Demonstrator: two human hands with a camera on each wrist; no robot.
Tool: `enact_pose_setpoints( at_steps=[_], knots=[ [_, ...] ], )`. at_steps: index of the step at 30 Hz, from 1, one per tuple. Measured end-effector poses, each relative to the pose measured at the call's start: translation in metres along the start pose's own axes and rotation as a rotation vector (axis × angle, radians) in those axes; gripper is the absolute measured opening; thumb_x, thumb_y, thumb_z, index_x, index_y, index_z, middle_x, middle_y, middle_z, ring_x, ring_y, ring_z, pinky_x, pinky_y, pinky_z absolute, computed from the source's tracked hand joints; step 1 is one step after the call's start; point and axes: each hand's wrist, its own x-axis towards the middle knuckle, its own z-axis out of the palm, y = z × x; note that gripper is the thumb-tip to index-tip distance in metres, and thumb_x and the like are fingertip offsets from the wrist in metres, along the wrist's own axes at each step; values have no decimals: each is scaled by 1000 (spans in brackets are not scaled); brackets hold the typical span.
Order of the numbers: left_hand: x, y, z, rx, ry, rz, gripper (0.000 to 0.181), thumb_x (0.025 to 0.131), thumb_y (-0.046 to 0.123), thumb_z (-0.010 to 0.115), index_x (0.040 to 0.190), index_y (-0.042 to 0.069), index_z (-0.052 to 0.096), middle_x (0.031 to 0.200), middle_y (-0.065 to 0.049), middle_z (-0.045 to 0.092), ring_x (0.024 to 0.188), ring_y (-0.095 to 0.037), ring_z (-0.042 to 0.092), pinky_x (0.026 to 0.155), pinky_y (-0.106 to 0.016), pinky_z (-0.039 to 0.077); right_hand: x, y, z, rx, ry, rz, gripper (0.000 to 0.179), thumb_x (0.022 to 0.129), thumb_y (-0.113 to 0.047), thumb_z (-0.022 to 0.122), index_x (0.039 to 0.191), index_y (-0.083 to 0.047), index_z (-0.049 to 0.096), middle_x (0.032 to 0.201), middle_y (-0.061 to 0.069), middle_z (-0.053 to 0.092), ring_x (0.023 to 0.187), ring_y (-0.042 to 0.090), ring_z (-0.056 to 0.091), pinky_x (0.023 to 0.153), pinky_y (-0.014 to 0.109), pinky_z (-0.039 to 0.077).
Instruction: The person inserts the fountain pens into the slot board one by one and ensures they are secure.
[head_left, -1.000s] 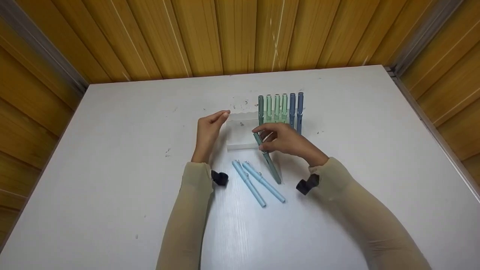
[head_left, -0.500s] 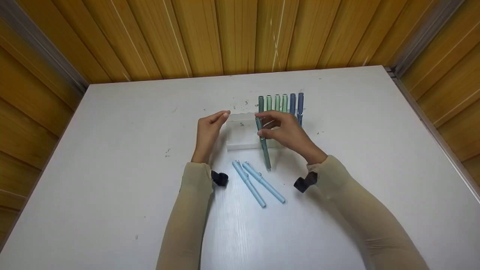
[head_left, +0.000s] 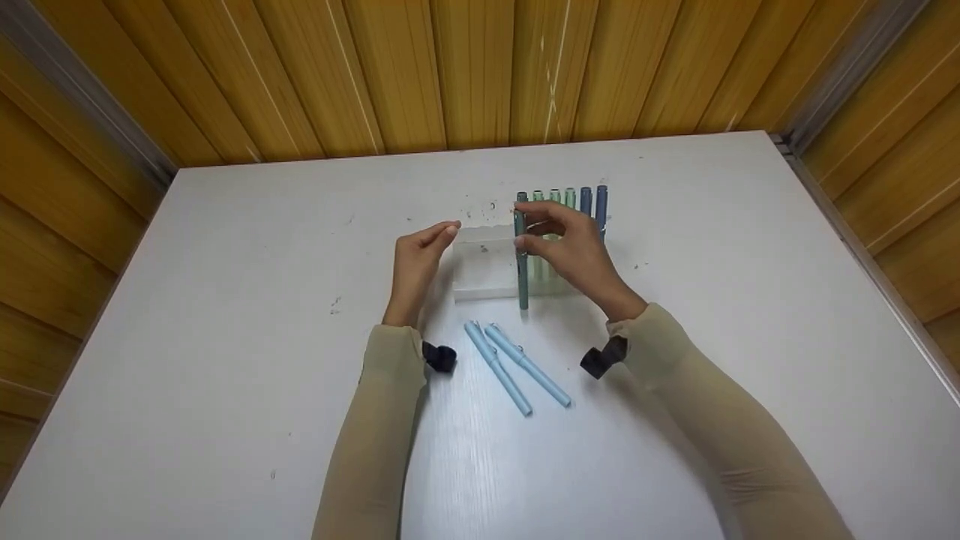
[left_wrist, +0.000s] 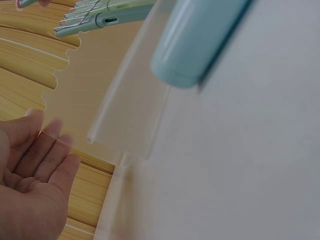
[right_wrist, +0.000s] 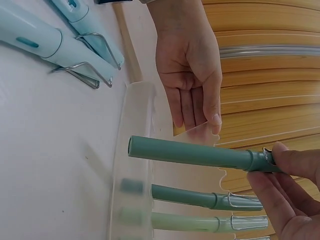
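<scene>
My left hand [head_left: 418, 264] pinches the upper left corner of a translucent pen stand [head_left: 484, 271] with a scalloped back edge. My right hand [head_left: 576, 246] holds a dark green pen [right_wrist: 192, 152] by its clip end, between thumb and fingers. This pen points down in front of the stand, just left of the pens standing in it. Another dark green pen [right_wrist: 185, 195] rests in the stand, beside several light green pens [right_wrist: 187, 221] and two dark blue pens [head_left: 601, 202]. In the head view my right hand hides part of this row.
Two light blue pens [head_left: 499, 369] lie slanted on the white table [head_left: 247, 300], on the near side of the stand. Wood-patterned walls [head_left: 480, 75] rise behind the table and at both sides. Small dark marks [head_left: 336, 305] dot the tabletop.
My right hand has moved away from me, carrying the dark green pen over the front of the stand. The pen has swung from slanted to nearly straight. My left hand has stayed put.
</scene>
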Motion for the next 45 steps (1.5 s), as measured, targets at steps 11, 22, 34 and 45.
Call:
enact_pose_setpoints(
  at_steps=[11, 22, 34, 45],
  knots=[
    [-1, 0, 1, -6, 10, -12, 27, 93, 27, 65, 111, 10, 72, 120, -4, 69, 122, -16, 59, 107, -33, 42, 4, 2, 4, 86, 103, -109, 43, 84, -7, 73, 126, -9, 62, 112, 6, 65, 100, 17, 65, 90, 28, 54],
    [-1, 1, 0, -12, 6, -16, 26, 93, 26, 65, 111, 9, 72, 120, -4, 69, 121, -16, 59, 107, -33, 43, 10, 5, 8, 61, 170, -129, 41, 84, -7, 73, 124, -9, 64, 110, 5, 68, 98, 16, 66, 99, 32, 49],
    [0, 1, 1, 11, 3, 6, 28, 93, 29, 65, 111, 10, 73, 119, -4, 70, 121, -16, 59, 106, -33, 43, 12, 9, 10, 64, 202, -168, 41, 84, -8, 73, 124, -8, 63, 107, 9, 69, 97, 19, 67, 100, 33, 49],
    [-1, 1, 1, 19, 5, -4, 29, 93, 29, 65, 112, 10, 72, 120, -4, 69, 122, -17, 58, 107, -34, 42, 15, 16, 16, 39, 164, -125, 41, 86, -8, 72, 126, -11, 63, 113, 5, 67, 100, 17, 66, 99, 32, 49]
  ],
)
